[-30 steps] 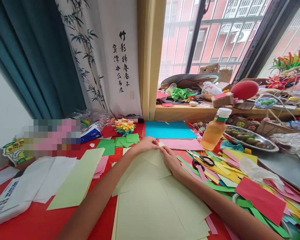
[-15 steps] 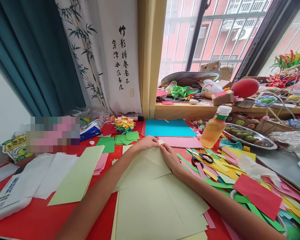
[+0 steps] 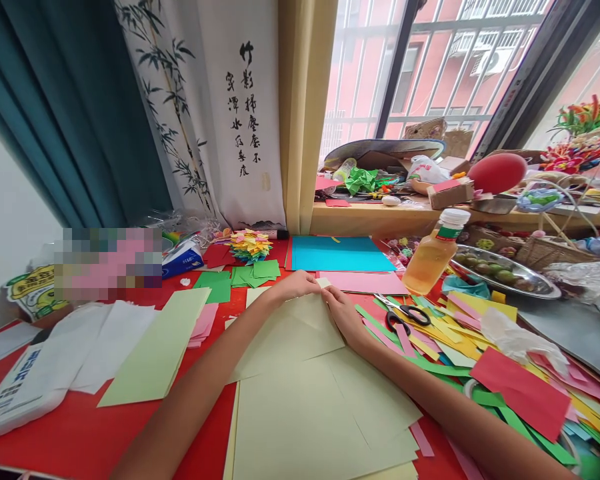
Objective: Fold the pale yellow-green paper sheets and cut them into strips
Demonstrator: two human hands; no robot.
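Note:
Both hands meet at the top of a pale green sheet of paper (image 3: 300, 323), which lies over a stack of larger pale green sheets (image 3: 300, 420). My left hand (image 3: 300, 285) is closed with its fingertips pinching the sheet's far corner. Right beside it, my right hand (image 3: 341, 312) also pinches that corner from the other side. The fingertips almost touch, and a small bit of paper shows between them. A crease runs across the held sheet. Just beyond the hands lie pink sheets (image 3: 365, 283) and a blue sheet (image 3: 340, 255).
Black-handled scissors (image 3: 405, 315) rest among coloured paper strips (image 3: 445, 340) at right. Behind them stand a bottle of amber liquid (image 3: 430, 257) and a metal tray of green fruit (image 3: 510, 272). At left are a folded pale green sheet (image 3: 155, 353) and a white tissue pack (image 3: 20, 393).
The camera view has shifted slightly, so the surroundings sit a little further right. Both hands keep their pinch on the paper's corner with hardly any movement.

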